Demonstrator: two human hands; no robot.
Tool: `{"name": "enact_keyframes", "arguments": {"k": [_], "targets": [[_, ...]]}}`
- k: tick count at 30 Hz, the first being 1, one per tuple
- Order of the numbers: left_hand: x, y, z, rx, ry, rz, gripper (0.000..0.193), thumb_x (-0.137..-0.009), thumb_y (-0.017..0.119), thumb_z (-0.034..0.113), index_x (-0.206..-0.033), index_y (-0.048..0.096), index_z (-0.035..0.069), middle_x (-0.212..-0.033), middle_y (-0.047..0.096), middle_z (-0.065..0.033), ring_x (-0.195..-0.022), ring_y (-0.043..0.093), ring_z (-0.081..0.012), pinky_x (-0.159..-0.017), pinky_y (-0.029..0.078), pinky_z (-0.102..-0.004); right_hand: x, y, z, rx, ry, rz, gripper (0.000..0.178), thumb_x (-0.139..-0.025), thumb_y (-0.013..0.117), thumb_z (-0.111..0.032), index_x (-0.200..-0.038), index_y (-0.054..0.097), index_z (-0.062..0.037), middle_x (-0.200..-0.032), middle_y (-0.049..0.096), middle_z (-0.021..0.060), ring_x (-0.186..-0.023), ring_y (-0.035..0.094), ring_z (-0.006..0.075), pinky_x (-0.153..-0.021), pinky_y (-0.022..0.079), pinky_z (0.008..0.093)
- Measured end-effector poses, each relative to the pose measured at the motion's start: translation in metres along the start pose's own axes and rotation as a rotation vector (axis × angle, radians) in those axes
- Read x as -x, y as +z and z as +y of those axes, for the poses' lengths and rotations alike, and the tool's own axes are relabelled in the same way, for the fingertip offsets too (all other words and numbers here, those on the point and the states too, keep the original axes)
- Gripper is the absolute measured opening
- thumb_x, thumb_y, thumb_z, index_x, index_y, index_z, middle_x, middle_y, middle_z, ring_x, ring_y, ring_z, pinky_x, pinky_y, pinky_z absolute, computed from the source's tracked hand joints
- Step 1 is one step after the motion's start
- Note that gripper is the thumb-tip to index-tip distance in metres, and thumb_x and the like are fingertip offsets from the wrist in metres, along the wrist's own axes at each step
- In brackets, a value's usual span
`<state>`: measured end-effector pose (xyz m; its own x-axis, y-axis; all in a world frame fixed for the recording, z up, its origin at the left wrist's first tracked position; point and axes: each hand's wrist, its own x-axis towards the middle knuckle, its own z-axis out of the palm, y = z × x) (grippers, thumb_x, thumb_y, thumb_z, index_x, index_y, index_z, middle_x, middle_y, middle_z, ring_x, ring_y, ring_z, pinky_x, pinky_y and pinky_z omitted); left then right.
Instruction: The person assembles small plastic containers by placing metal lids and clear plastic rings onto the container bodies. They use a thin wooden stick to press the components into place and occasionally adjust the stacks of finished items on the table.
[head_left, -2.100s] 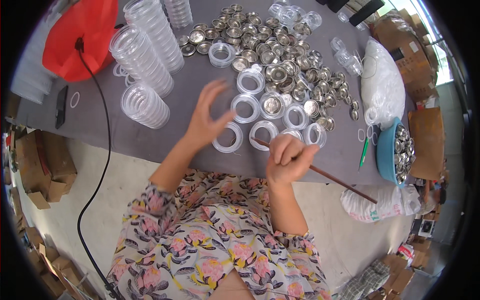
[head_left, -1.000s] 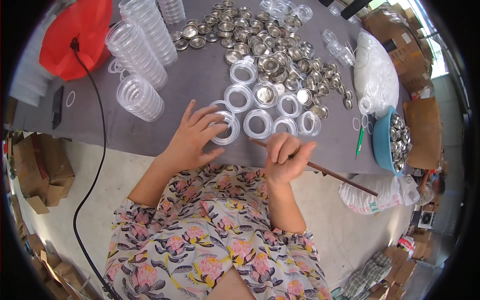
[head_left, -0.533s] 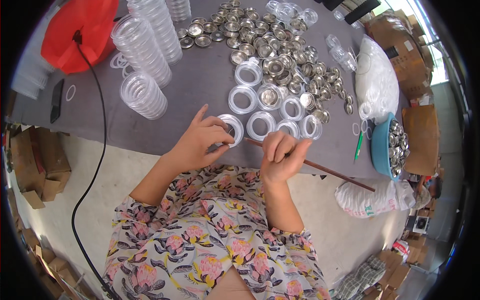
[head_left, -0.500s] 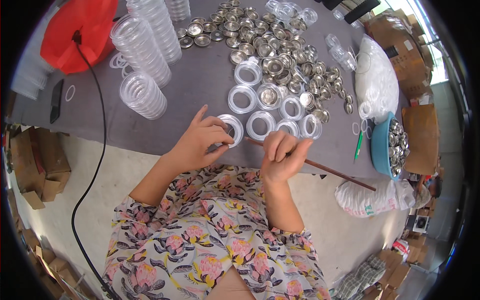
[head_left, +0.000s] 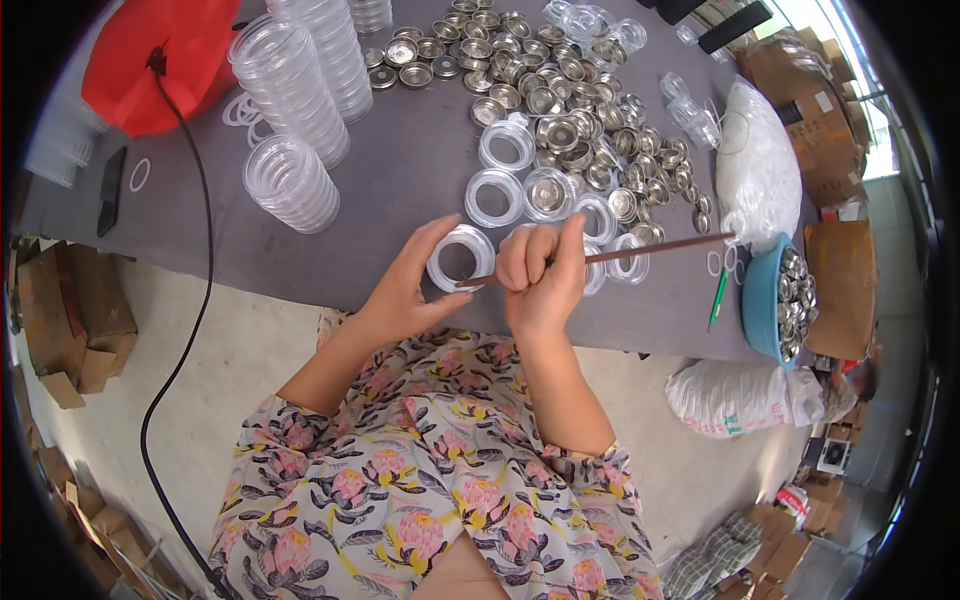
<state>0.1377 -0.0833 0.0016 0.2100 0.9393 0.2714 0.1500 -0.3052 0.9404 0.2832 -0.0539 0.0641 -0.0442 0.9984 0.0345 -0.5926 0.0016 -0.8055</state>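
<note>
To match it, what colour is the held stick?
The stick is reddish brown, head view.

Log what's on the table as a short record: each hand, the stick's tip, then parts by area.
Left hand: curved around the left side of a clear ring; firmness of contact unclear
Right hand: closed around the brown stick
Stick tip: at the ring's near edge
Left: clear stacks
Far middle: piled metal cups
Right: blue tub holding metal cups, green pen beside it

A pale garment (head_left: 390,465) at six o'clock is flowered in pink, yellow and dark grey, as are its loose sleeves (head_left: 280,440) at eight and five.
</note>
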Motion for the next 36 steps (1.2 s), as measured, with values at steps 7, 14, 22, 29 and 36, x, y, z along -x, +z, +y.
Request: {"name": "enact_keyframes", "arguments": {"k": [7, 14, 22, 29, 36], "targets": [[0.003, 0.009, -0.01, 0.158, -0.031, 0.057, 0.084, -0.066, 0.073, 0.008, -0.135, 0.025, 0.0, -0.13, 0.037, -0.0162, -0.122, 0.038, -0.0259, -0.101, 0.03, -0.0354, -0.012, 0.007, 0.029, -0.045, -0.097, -0.039, 0.059, -0.098, 0.03, -0.037, -0.045, 0.027, -0.011, -0.04, 0.028, 0.0004, -0.037, 0.028, 0.0111, -0.037, 0.02, 0.0247], [0.005, 0.013, -0.012, 0.174, -0.038, 0.079, 0.085, -0.067, 0.073, 0.008, -0.135, 0.024, -0.001, -0.132, 0.036, -0.0168, -0.123, 0.037, -0.025, -0.102, 0.03, -0.0349, -0.028, 0.003, 0.012, 0.304, -0.278, -0.184, 0.06, -0.097, 0.03, -0.039, -0.043, 0.029, -0.0108, -0.038, 0.028, 0.0012, -0.035, 0.026, 0.0119, -0.038, 0.02, 0.0248], [0.005, 0.016, -0.011, 0.252, -0.058, 0.076, 0.083, -0.067, 0.072, 0.008, -0.135, 0.025, -0.001, -0.132, 0.037, -0.017, -0.124, 0.037, -0.0248, -0.102, 0.03, -0.035, -0.013, 0.016, 0.003, 0.245, 0.073, -0.065, 0.056, -0.097, 0.033, -0.037, -0.046, 0.027, -0.0123, -0.04, 0.026, -0.001, -0.035, 0.024, 0.0092, -0.035, 0.017, 0.0243], [0.003, 0.011, -0.015, 0.207, -0.059, 0.089, 0.081, -0.067, 0.071, 0.007, -0.134, 0.028, 0.001, -0.129, 0.04, -0.0144, -0.122, 0.038, -0.024, -0.102, 0.029, -0.0344, -0.031, 0.009, 0.022, -0.054, 0.125, -0.04, 0.054, -0.096, 0.036, -0.037, -0.048, 0.026, -0.0133, -0.042, 0.025, -0.0012, -0.035, 0.023, 0.0095, -0.034, 0.018, 0.0242], [0.001, 0.01, -0.011, -0.011, 0.06, 0.148, 0.04, -0.065, 0.072, 0.006, -0.1, 0.052, 0.005, -0.128, 0.04, -0.0182, -0.12, 0.04, -0.0308, -0.098, 0.032, -0.0364, -0.003, 0.012, 0.016, 0.113, -0.009, -0.09, 0.058, -0.097, 0.029, -0.04, -0.046, 0.027, -0.0119, -0.042, 0.028, 0.0008, -0.037, 0.022, 0.0106, -0.038, 0.019, 0.0243]]}}
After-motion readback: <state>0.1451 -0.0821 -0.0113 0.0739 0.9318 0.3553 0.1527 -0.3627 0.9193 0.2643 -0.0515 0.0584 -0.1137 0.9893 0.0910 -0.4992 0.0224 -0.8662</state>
